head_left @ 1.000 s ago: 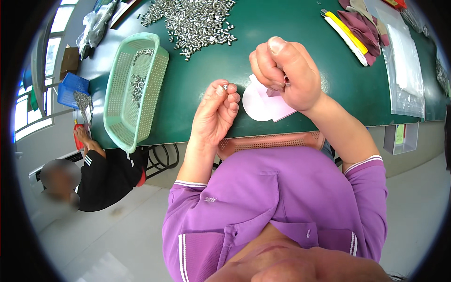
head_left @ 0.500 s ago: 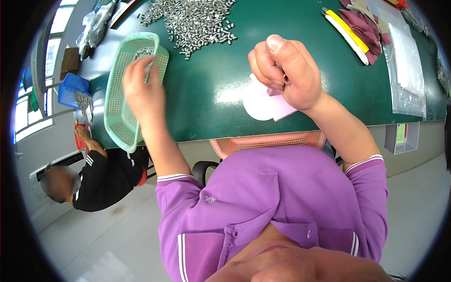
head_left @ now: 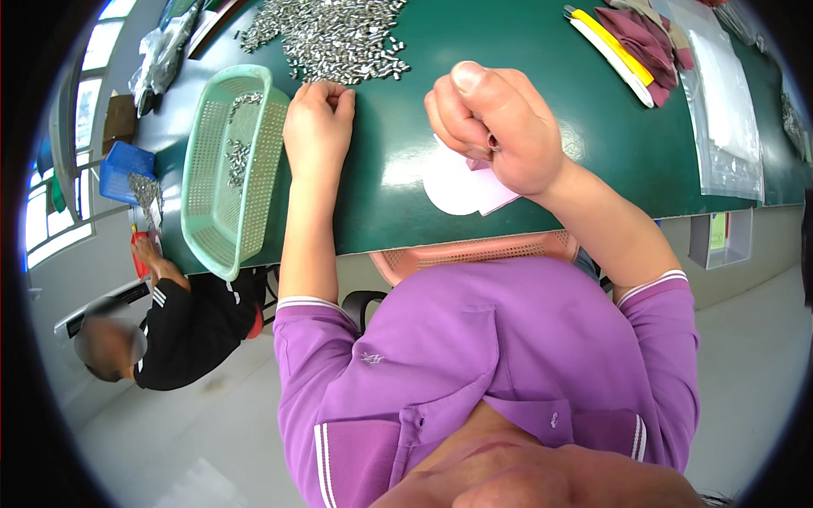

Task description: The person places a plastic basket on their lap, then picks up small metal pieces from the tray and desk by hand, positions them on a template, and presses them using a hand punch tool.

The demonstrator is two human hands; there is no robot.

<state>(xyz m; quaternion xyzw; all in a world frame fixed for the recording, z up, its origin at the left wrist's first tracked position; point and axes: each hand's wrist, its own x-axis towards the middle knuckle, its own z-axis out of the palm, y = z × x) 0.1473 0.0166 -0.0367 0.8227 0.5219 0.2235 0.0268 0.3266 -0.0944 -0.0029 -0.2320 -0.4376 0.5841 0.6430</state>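
Observation:
A loose pile of small silvery metal cylinders [head_left: 330, 38] lies at the far side of the green table. My left hand [head_left: 320, 127] rests at the pile's near edge, fingers drawn together and pointing down; what is between the fingertips is hidden. Just left of it stands a pale green perforated basket [head_left: 196, 169] with some metal pieces [head_left: 238, 161] inside. Raised at the right, my right hand [head_left: 500, 127] is closed in a fist, with a bit of something dark pink showing in its grip. Beneath it lies a pale pink and white flat piece [head_left: 453, 184].
Farther right are a yellow-and-white cutter-like tool [head_left: 616, 55], a mauve cloth [head_left: 639, 46] and clear plastic bags [head_left: 720, 118]. A salmon basket [head_left: 474, 254] sits under the table edge. At the left a person in black [head_left: 199, 326] works near a blue bin [head_left: 127, 169].
My left hand has moved from over the green basket rightward to the pile's edge, its fingers now drawn together. My right fist keeps its closed shape. The whole view has shifted slightly.

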